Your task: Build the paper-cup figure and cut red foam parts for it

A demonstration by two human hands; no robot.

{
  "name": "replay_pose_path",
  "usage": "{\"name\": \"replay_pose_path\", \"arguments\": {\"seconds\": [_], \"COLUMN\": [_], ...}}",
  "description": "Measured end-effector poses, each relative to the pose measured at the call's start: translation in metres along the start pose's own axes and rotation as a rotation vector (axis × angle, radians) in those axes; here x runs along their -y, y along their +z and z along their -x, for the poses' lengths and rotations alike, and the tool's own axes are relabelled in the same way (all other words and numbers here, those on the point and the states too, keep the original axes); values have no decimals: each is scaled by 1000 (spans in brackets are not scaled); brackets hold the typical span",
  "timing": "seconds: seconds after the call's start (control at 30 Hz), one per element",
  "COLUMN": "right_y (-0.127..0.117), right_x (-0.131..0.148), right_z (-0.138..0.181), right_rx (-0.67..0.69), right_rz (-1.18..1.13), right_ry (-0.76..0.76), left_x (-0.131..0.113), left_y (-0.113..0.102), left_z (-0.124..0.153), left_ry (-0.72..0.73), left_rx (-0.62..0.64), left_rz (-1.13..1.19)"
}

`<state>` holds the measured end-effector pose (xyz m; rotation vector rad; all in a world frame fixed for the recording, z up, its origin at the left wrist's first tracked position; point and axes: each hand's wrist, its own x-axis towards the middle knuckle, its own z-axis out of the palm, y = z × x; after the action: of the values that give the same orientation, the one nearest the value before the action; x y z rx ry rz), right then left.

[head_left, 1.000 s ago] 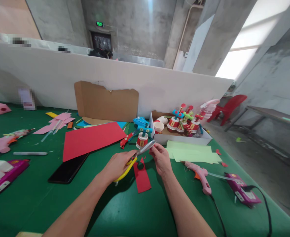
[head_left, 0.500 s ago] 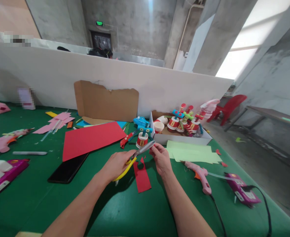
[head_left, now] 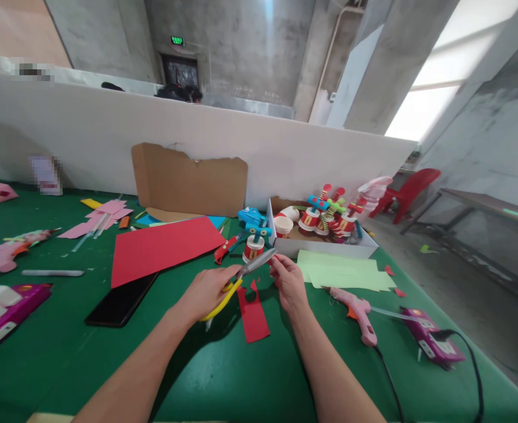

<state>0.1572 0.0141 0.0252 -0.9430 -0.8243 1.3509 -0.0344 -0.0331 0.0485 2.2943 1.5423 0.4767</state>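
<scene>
My left hand [head_left: 210, 289] grips yellow-handled scissors [head_left: 224, 301], their blades pointing up and right. My right hand [head_left: 288, 282] is closed in a pinch beside the blade tips, on a small red paper piece that its fingers mostly hide. Below the blades, a red paper strip [head_left: 254, 320] with a rounded cut-out at its upper end lies on the green table [head_left: 224, 382]. Just beyond the scissors stands a paper-cup figure [head_left: 254, 248] with a blue head and coiled arms.
Right of my hands are pale green sheets [head_left: 347, 271], a pink glue gun [head_left: 359, 314] and a purple power strip [head_left: 433, 335]. A white box [head_left: 329, 249] holds several cup figures. Leftward lie red card [head_left: 166, 249], a black phone [head_left: 120, 302] and another glue gun [head_left: 14, 251].
The scissors and my left hand have shifted very slightly; the blades look a little more closed near my right fingertips. Everything else stays in place.
</scene>
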Motion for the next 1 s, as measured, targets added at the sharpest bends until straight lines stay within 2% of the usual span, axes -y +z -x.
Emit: {"name": "replay_pose_path", "arguments": {"seconds": [0.1,0.2,0.3,0.4,0.53,0.73,0.9,0.97,1.0], "right_y": [-2,-3,-2,0,1,-2,-2,-2,-1], "right_x": [-2,-3,-2,0,3,-2,-4,-3,-2], "right_z": [-2,-4,-3,0,3,-2,-4,-3,-2], "right_rx": [-27,-35,-32,-35,-45,-105,-127,-122,-116], "right_rz": [-8,-48,-89,-130,-180,-172,-182,-200,-208], "right_ry": [9,25,34,53,101,64,62,72,73], "left_x": [3,12,27,40,45,46,49,42,35], "left_y": [-12,-25,-35,-34,-21,-4,-11,-20,-24], "left_z": [6,21,44,65,81,86,90,85,80], "left_ry": [-104,-304,-452,-548,-572,-579,-573,-548,-516], "left_rx": [-65,-92,-71,-12,38,-29,21,-24,-92], "left_rz": [-69,-164,-242,-313,-323,-415,-497,-492,-456]}}
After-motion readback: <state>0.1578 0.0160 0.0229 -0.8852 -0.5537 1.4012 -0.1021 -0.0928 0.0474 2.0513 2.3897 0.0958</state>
